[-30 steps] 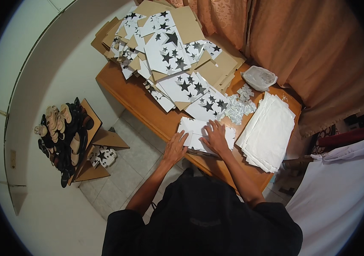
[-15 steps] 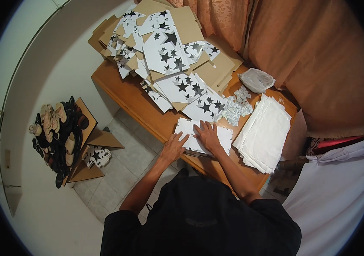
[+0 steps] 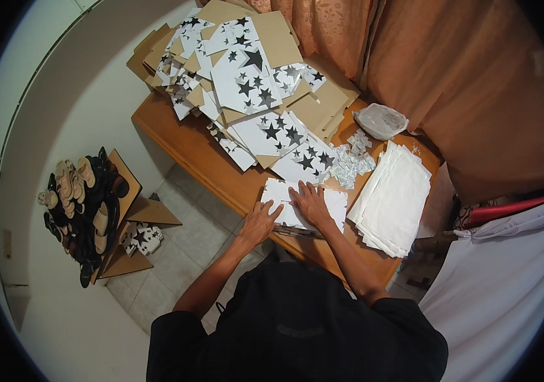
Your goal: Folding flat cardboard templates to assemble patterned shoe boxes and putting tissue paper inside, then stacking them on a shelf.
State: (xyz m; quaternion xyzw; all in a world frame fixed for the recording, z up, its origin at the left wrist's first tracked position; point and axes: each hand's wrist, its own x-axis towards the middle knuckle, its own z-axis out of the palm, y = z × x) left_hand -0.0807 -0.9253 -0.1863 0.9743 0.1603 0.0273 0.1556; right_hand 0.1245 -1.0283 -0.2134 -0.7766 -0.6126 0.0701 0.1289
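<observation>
At the near edge of the orange-brown wooden tabletop (image 3: 176, 137), my two hands lie open on a low, white, rectangular cardboard box (image 3: 334, 205): my left hand (image 3: 259, 221) at its near left corner, fingers loosely spread, and my right hand (image 3: 310, 205) back upward across its top, fingers fanned. My right hand hides part of the middle. What shows of the top is mostly plain white, with small dark marks along the edges; the near side looks darker, too small to make out.

Just beyond the box, a loose heap of flat white and brown cardboard pieces with black and grey stars (image 3: 240, 79) crowds the far side. Small pale packets (image 3: 350, 168) lie scattered near its far right corner, a translucent plastic bag (image 3: 380, 121) behind them. Close on the right, an uneven stack of thin white sheets (image 3: 392, 200) takes up space. Farther off, an orange-brown curtain (image 3: 469, 83) hangs; leftward, black and beige shoes (image 3: 71, 191) crowd together.
</observation>
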